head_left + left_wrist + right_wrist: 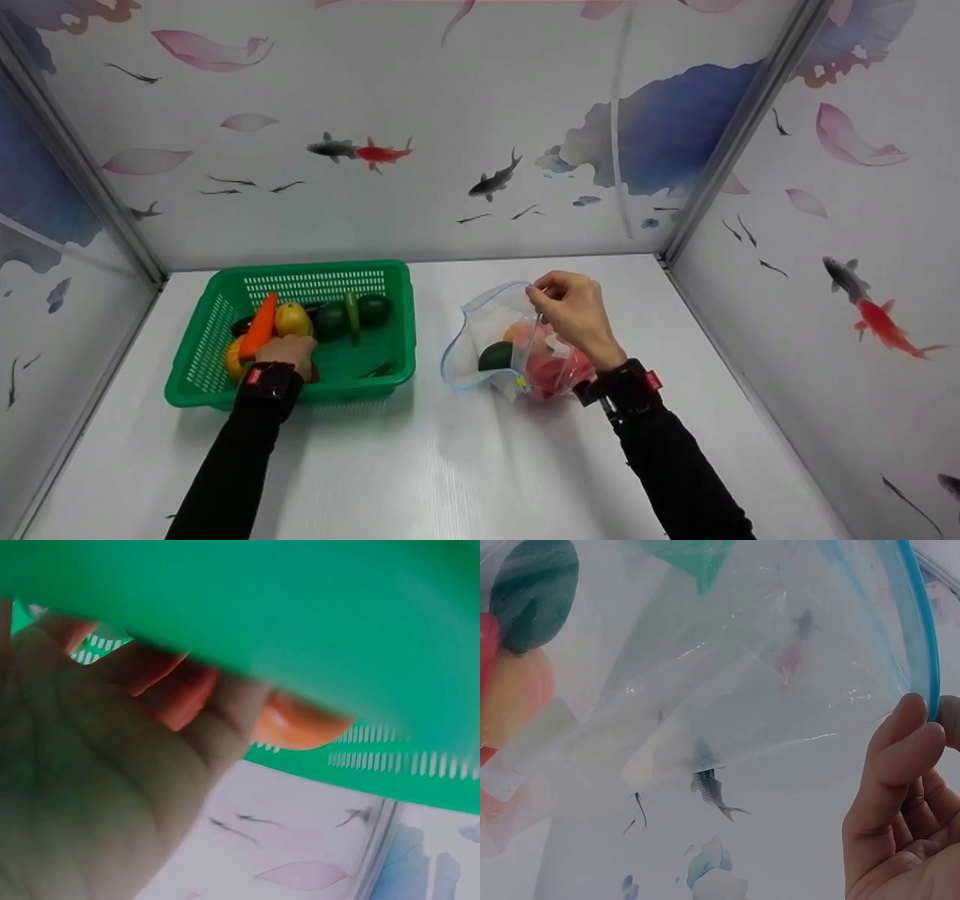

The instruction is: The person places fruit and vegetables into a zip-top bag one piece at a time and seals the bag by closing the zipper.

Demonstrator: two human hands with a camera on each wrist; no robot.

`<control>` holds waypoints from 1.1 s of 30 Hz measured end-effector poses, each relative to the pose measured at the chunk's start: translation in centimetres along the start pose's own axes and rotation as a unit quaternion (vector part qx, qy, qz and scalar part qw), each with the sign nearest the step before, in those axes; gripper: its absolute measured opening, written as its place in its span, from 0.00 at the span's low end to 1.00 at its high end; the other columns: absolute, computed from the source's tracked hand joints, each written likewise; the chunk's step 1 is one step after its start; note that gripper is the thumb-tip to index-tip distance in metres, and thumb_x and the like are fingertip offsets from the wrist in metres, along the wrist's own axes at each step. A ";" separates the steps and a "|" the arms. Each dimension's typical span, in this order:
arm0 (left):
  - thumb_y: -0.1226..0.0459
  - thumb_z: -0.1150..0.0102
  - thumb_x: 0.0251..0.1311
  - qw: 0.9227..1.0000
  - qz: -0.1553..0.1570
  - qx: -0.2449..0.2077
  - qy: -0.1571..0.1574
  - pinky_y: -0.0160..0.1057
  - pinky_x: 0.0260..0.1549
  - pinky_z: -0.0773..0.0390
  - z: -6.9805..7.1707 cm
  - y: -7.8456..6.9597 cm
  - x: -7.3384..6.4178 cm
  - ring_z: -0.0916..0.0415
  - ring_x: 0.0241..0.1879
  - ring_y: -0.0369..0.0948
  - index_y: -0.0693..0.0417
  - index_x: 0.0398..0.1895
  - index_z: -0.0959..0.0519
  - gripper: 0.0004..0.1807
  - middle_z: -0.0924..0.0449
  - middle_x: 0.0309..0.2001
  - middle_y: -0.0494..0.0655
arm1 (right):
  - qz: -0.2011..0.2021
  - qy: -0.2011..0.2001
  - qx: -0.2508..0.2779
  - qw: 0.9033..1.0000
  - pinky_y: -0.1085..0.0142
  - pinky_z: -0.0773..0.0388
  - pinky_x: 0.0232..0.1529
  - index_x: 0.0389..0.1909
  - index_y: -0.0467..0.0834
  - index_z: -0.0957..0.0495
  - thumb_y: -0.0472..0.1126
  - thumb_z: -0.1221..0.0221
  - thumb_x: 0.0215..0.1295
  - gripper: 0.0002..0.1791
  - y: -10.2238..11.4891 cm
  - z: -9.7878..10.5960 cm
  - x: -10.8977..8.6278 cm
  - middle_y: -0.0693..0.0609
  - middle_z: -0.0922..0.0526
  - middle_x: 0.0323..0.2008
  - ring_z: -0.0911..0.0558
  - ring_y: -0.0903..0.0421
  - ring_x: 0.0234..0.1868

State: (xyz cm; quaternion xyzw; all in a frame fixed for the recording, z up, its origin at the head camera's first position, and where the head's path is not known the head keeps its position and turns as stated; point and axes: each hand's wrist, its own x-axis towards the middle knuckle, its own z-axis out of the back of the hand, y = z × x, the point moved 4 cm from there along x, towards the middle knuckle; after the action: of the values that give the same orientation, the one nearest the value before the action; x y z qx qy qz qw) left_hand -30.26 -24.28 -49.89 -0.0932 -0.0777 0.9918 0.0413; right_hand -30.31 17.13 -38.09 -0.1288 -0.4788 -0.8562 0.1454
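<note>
My left hand [289, 351] reaches into the green plastic basket [412, 330], beside a carrot [259, 328] and a yellow fruit [293, 321]. A bit of something red [315, 373] shows under that hand; the basket wall hides the fingertips in the left wrist view, so I cannot tell whether they grip it. With thumb and index finger, my right hand [574, 311] pinches the blue-edged rim of a clear zip bag [705, 690], holding its mouth up and wide. Inside the bag lie a dark green piece [496, 356], a peach-like fruit [521, 701] and red items [551, 375].
Also in the basket are dark green round vegetables [375, 310], a slim green one [352, 316] and an orange fruit [235, 358]. The basket stands left of the bag on a white table [435, 465]. Printed panels [420, 210] wall in the back and sides.
</note>
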 end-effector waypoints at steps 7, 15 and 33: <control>0.68 0.27 0.44 0.999 -0.037 0.001 -0.012 0.53 0.31 0.23 -0.2 0.1 0.0 0.26 0.28 0.50 0.61 0.37 0.18 0.15 0.19 0.30 0.56 | 0.000 0.002 0.000 1.000 0.73 0.27 0.18 0.31 0.41 0.16 0.39 0.36 0.62 0.05 0.1 -0.3 -0.1 0.47 0.18 0.20 0.22 0.56 0.18; 0.61 0.26 0.40 0.997 -0.049 -0.022 -0.059 0.52 0.28 0.24 0.4 0.1 -0.4 0.26 0.28 0.50 0.60 0.43 0.20 0.24 0.19 0.33 0.56 | 0.001 0.002 -0.005 1.000 0.71 0.26 0.19 0.30 0.41 0.16 0.39 0.36 0.62 0.05 0.2 -0.3 0.0 0.48 0.18 0.19 0.20 0.52 0.17; 0.51 0.36 0.53 0.974 -0.082 -0.196 -0.080 0.52 0.46 0.20 3.1 -3.9 -0.5 0.23 0.45 0.51 0.51 0.61 0.27 0.31 0.20 0.52 0.57 | -0.003 0.012 -0.009 1.000 0.71 0.24 0.20 0.31 0.42 0.16 0.40 0.37 0.63 0.05 0.2 -0.4 0.2 0.47 0.18 0.19 0.21 0.53 0.17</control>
State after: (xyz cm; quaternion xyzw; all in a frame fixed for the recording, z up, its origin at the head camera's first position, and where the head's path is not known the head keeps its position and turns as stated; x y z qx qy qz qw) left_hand -30.11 -20.99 -46.13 -0.0130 -0.2808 0.9547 0.0974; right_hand -30.44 16.61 -38.04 -0.1185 -0.4699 -0.8622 0.1476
